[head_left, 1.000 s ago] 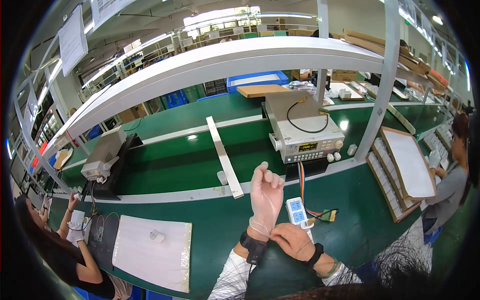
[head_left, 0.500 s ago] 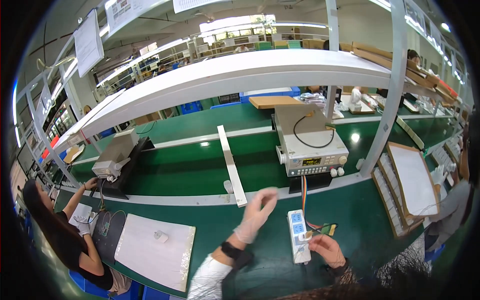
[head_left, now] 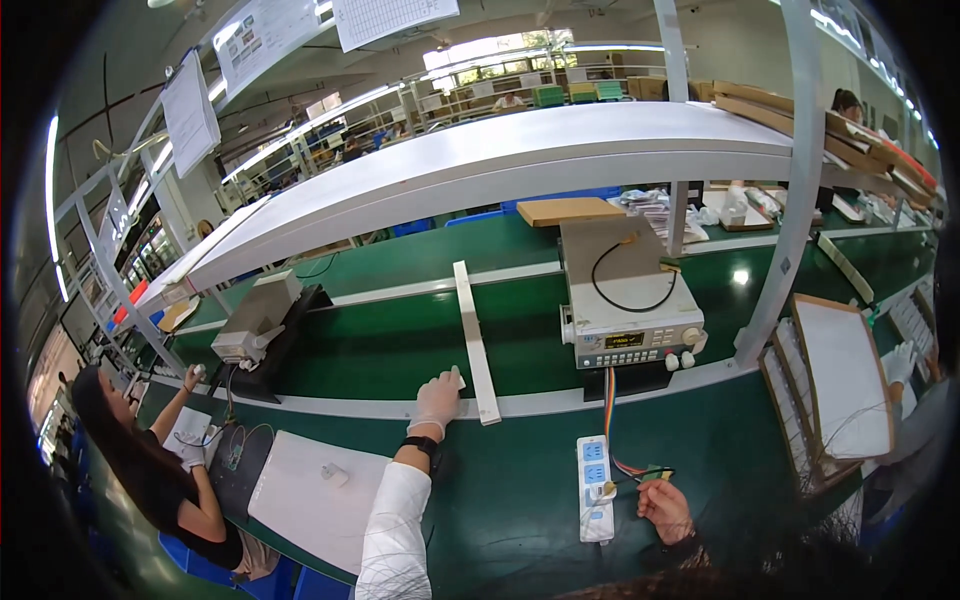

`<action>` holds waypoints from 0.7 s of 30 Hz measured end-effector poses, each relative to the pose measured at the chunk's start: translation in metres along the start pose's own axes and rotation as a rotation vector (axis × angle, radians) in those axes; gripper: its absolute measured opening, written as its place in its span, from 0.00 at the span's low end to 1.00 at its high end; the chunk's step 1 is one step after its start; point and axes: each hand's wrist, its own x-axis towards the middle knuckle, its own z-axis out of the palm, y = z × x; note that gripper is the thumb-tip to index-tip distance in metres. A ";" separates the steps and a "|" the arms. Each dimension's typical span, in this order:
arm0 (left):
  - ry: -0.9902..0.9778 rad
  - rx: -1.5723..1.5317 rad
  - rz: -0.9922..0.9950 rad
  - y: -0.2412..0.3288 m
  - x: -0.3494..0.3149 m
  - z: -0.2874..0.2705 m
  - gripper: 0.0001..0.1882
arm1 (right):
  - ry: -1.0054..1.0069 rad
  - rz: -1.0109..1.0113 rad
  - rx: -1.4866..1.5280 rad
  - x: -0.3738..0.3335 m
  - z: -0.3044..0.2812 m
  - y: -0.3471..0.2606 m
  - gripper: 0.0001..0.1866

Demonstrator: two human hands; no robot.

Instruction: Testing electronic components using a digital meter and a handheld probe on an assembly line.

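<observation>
My left hand (head_left: 437, 402), in a pale glove, reaches to the metal rail along the bench and is closed on a small white plug-like piece (head_left: 461, 383). Only part of that piece shows past the fingers. To its right a long white bar (head_left: 475, 345) lies across the green belt. My right hand (head_left: 664, 508) is right of the white power strip (head_left: 593, 520), its fingertips pinched together by coloured wires and a small green circuit board (head_left: 657, 473). What they pinch is too small to make out. A white plug (head_left: 600, 491) with a brassy connector sits in the strip.
A grey bench instrument (head_left: 635, 310) stands beyond the strip, wires running down from it. A white board (head_left: 318, 500) bearing another small white adapter (head_left: 335, 473) lies left. A co-worker (head_left: 150, 470) sits far left. Stacked trays (head_left: 845, 385) and another gloved hand (head_left: 898, 362) are right.
My left hand has moved left and away from me, closing on the white piece at the rail. My right hand has drawn back rightward from the plug in the power strip.
</observation>
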 end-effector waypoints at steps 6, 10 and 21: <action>0.094 -0.368 -0.193 0.021 -0.016 -0.036 0.26 | 0.002 0.026 -0.097 -0.006 0.011 -0.004 0.12; 0.101 -1.390 -0.040 0.047 -0.036 -0.036 0.29 | 0.023 0.037 -0.163 -0.009 0.021 -0.008 0.10; -0.338 -1.854 -0.001 0.200 -0.070 -0.058 0.27 | 0.014 -0.010 -0.188 -0.008 0.017 -0.007 0.10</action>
